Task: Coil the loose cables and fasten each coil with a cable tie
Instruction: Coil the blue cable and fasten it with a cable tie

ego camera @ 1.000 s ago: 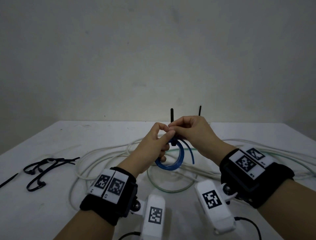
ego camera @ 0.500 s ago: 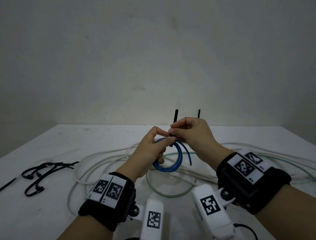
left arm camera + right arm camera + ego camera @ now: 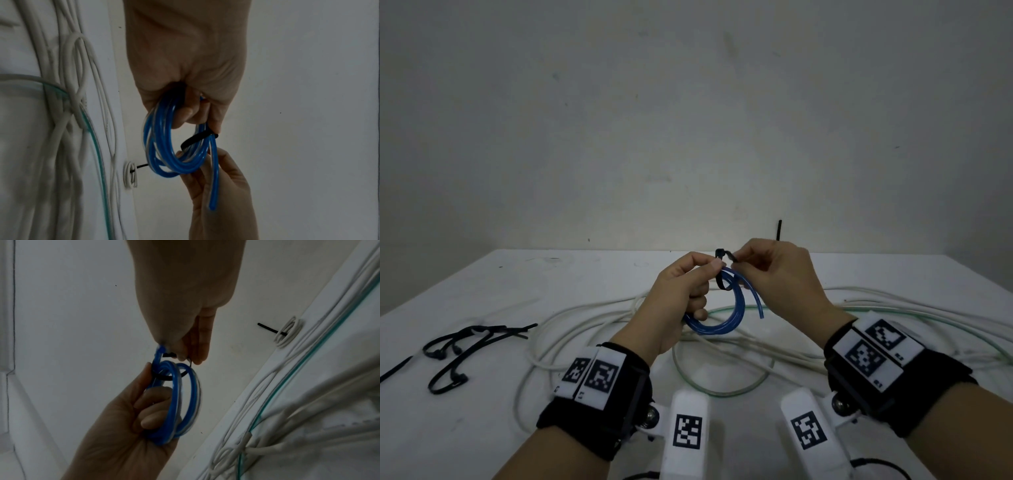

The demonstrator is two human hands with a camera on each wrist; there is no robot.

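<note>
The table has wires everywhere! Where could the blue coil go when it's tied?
The table is bare along its far left edge, beyond the white cables and black ties. The near left corner, below the ties, is bare too. The middle and right are crowded with white and green cable loops. A small tied white coil sits at the back.

A blue cable (image 3: 717, 317), wound into a small coil, hangs upright above the table's middle with a black cable tie (image 3: 723, 270) looped loosely around its top. Loose white cables (image 3: 592, 315) and a greenish one (image 3: 722, 390) sprawl across the table (image 3: 465, 428); spare black ties (image 3: 453, 356) lie near its left edge.
</note>
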